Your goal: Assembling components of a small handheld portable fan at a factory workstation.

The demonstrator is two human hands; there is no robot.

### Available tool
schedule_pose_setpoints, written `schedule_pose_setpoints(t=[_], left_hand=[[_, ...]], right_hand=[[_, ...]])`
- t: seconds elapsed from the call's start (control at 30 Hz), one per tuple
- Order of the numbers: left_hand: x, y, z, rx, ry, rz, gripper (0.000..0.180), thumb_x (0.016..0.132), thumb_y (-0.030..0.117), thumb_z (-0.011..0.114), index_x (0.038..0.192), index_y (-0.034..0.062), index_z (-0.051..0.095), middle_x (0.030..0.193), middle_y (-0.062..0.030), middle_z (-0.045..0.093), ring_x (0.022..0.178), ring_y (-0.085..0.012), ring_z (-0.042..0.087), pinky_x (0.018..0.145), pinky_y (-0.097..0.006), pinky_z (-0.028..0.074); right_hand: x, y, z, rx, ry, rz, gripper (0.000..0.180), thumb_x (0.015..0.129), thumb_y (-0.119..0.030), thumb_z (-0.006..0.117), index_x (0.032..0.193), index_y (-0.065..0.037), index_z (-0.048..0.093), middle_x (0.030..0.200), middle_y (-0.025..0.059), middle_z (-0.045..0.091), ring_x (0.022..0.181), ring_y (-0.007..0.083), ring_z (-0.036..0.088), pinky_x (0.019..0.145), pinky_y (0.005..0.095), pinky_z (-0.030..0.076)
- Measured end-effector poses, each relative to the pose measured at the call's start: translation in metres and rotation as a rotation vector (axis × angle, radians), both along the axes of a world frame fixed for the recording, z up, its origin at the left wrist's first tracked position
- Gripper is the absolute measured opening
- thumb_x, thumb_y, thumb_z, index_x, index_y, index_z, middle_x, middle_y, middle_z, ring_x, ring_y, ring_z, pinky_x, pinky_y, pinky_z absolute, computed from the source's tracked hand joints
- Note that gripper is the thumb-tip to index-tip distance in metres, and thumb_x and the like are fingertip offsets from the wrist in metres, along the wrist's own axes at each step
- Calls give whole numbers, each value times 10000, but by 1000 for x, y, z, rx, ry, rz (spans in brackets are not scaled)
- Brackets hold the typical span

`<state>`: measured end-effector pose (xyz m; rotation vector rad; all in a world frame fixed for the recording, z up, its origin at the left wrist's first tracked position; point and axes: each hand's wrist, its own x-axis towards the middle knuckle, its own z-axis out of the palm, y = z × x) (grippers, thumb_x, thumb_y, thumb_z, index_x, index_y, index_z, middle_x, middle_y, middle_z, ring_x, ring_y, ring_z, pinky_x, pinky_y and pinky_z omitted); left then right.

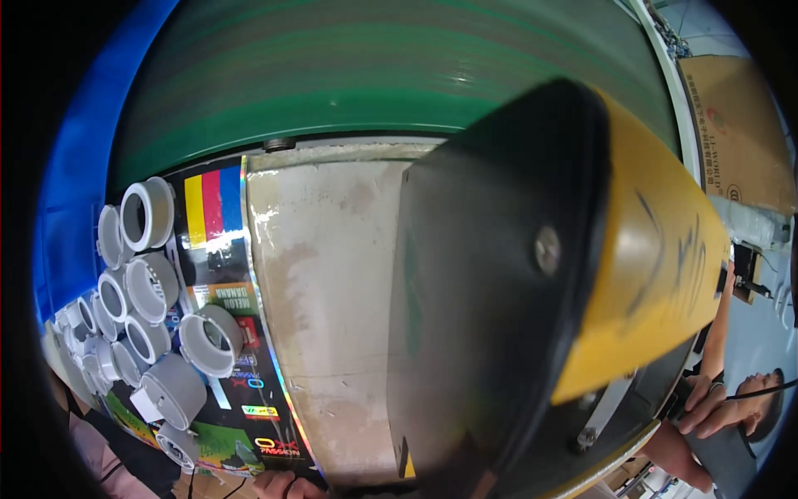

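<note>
At the lower edge, a few curled fingers of my left hand [287, 485] show beside the front end of a black printed sheet [220, 270]. The picture's edge cuts off the rest of this hand, and whatever it may hold is hidden. My right hand is not in view. On and beside the sheet, several round white plastic housings [173, 391] with open ends lie crowded together at the left. One housing [210, 339] sits nearest the sheet's right side. A large black and yellow machine cover [644, 241] with a screw hides much of the middle and right.
A green conveyor belt [332, 75] runs across the far side, beside a blue panel [79, 183]. A worn pale tabletop [332, 291] lies right of the sheet. A cardboard box [736, 133] stands far right. Below it, another person's hand [706, 407] is raised.
</note>
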<state>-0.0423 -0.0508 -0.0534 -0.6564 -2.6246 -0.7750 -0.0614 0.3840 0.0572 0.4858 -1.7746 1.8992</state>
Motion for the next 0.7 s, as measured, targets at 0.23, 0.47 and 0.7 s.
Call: schedule_pose_setpoints(t=[0.23, 0.47, 0.7], left_hand=[[0, 1, 7, 27, -91, 23, 72, 771, -3, 577, 800, 57, 606, 815, -144, 588, 649, -285, 544, 577, -375, 445], [-1, 8, -10, 169, 42, 80, 101, 756, -8, 569, 826, 43, 622, 802, -156, 597, 642, -297, 548, 570, -387, 448], [0, 4, -2, 137, 20, 59, 115, 751, -13, 566, 835, 39, 626, 799, -162, 603, 641, -302, 550, 560, -391, 448]], right_hand=[[11, 44, 10, 237, -236, 257, 520, 971, -454, 256, 930, -23, 544, 775, 73, 613, 659, 181, 556, 675, 283, 433], [-6, 40, -1, 138, -285, 195, 664, 947, -550, 184, 851, -21, 574, 796, 136, 602, 664, 207, 520, 729, 317, 413], [-8, 37, -6, 165, -186, 19, 669, 923, -586, 221, 891, -16, 569, 793, 130, 590, 659, 206, 512, 718, 323, 408]])
